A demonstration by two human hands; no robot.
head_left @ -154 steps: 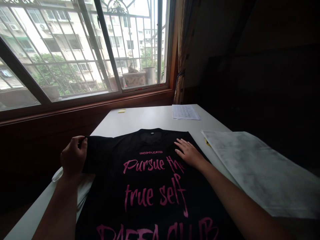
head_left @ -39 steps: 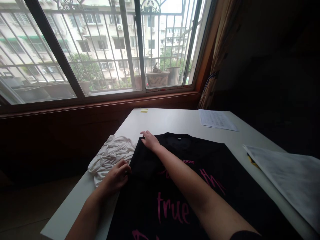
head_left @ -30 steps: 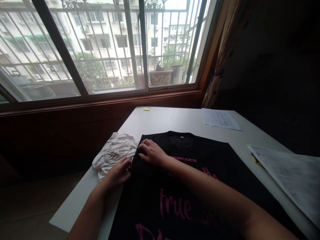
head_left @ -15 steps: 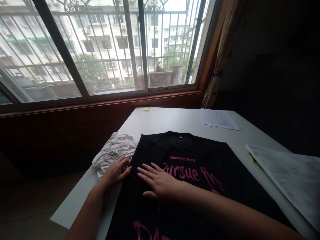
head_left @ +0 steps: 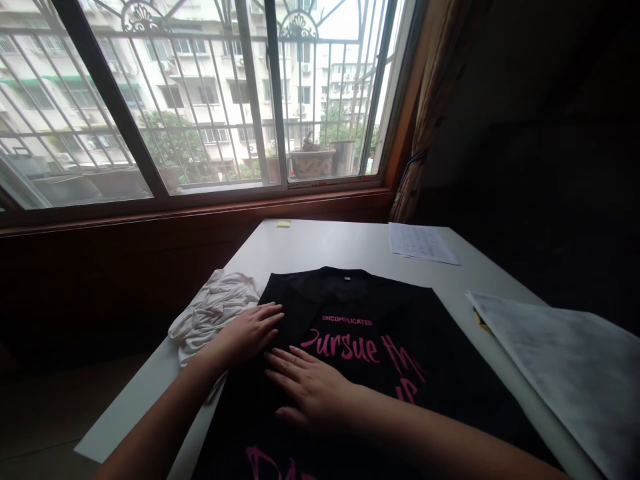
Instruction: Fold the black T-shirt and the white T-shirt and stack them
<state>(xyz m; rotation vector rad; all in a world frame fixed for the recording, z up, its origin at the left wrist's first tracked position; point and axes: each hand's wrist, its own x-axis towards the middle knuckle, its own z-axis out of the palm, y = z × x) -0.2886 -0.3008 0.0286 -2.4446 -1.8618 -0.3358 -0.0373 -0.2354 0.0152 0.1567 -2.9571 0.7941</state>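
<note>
A black T-shirt (head_left: 390, 307) with pink lettering lies spread on the white table (head_left: 330, 243), its collar toward the window. My left hand (head_left: 250, 333) rests on the shirt's left edge near the shoulder, fingers extended and pointing right. Just below and to the right of it, my right hand (head_left: 315, 390) lies flat on the shirt, fingers spread, beside the pink print. Neither hand grips anything. A crumpled white cloth (head_left: 213, 307) lies at the table's left edge, partly behind my left hand and forearm.
Printed papers (head_left: 423, 243) lie at the far right of the table. A grey-white sheet of fabric (head_left: 560, 360) covers the right edge, with something yellow under its corner. A small yellow piece (head_left: 283, 225) sits at the far edge. Beyond is a barred window (head_left: 215, 100) with a curtain (head_left: 417, 147).
My left hand has moved right and forward onto the shirt, its fingers now straighter and flatter. My right hand stays flat at nearly the same spot on the shirt. The view has shifted slightly.
</note>
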